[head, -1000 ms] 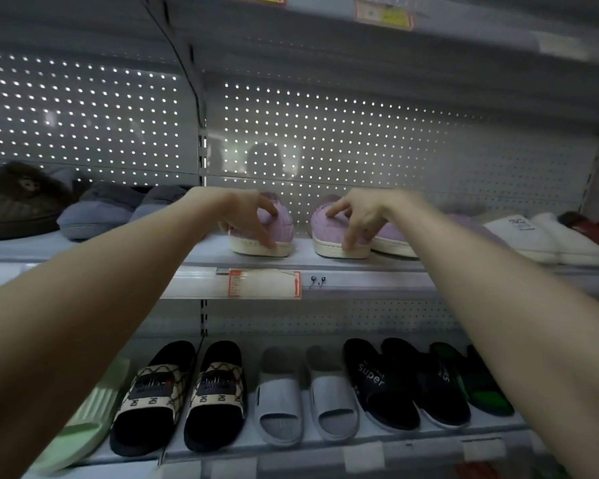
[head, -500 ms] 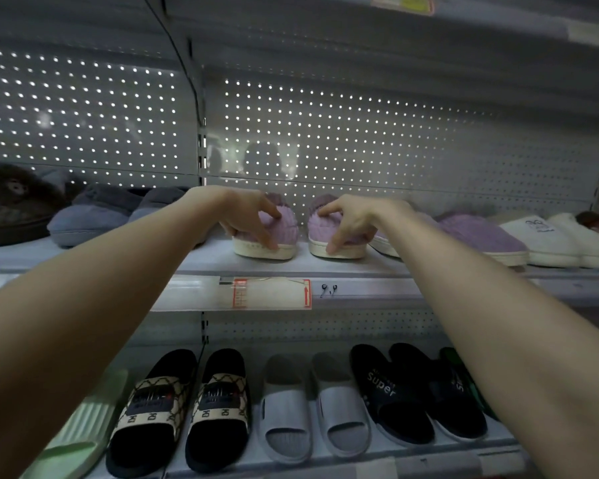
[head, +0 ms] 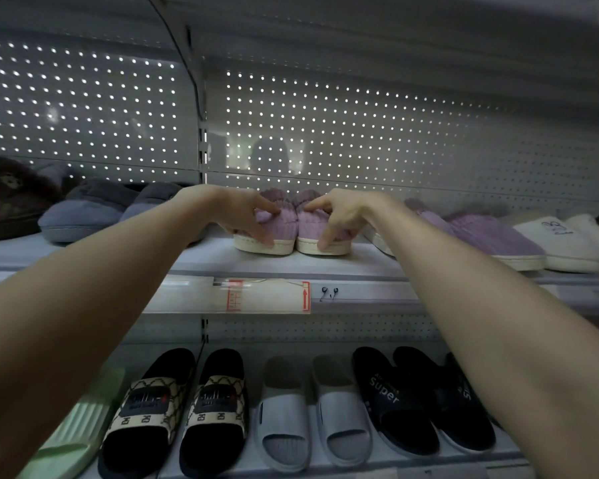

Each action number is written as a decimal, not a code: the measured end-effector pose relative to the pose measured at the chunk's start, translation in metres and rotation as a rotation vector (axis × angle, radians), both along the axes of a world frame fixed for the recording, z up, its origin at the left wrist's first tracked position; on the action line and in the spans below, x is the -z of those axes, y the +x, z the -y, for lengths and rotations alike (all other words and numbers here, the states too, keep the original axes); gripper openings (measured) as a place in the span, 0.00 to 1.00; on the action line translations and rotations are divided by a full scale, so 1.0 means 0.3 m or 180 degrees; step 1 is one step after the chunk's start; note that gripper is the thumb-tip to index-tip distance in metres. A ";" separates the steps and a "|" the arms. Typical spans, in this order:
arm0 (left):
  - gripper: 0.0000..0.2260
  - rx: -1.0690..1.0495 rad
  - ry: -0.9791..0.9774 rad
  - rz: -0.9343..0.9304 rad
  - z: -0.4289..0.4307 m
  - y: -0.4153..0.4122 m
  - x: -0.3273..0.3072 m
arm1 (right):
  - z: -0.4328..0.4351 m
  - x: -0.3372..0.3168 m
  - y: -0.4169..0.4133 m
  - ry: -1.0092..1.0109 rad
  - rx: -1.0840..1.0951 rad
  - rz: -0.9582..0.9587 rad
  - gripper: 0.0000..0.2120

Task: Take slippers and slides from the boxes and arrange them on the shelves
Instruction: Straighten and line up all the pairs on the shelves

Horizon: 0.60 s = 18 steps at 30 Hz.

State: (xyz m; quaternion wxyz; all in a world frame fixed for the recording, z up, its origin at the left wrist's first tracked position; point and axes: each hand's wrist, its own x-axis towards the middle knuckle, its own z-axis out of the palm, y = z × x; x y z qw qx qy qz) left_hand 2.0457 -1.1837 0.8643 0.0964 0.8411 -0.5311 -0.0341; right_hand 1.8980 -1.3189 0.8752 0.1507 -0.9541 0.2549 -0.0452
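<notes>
Two purple plush slippers with cream soles stand side by side on the upper shelf (head: 343, 267), toes toward me. My left hand (head: 242, 216) grips the left purple slipper (head: 280, 227), thumb on its top and fingers down its outer side. My right hand (head: 339, 216) grips the right purple slipper (head: 310, 227) in the same way. The two slippers touch each other in the middle.
More purple slippers (head: 481, 233) and white slippers (head: 554, 243) lie to the right, grey-blue slippers (head: 83, 216) and a dark furry one (head: 7, 198) to the left. The lower shelf holds a green slide (head: 73, 430), patterned black slides (head: 184, 409), white slides (head: 312, 420) and black slides (head: 405, 399).
Both hands have brought the two purple slippers closer together until they touch. My view has moved nearer to the shelf.
</notes>
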 end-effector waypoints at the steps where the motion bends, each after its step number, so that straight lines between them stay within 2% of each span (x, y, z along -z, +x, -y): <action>1: 0.35 -0.0006 -0.0001 -0.0024 0.001 0.004 -0.002 | 0.004 0.001 0.004 0.0014 0.0001 0.0005 0.44; 11: 0.36 -0.0128 0.0101 0.0061 0.040 0.040 -0.002 | 0.032 0.016 0.055 -0.0183 0.0017 -0.0030 0.44; 18: 0.36 -0.0144 0.0088 0.0059 0.056 0.073 0.008 | 0.050 0.020 0.077 -0.0101 -0.0033 0.0017 0.42</action>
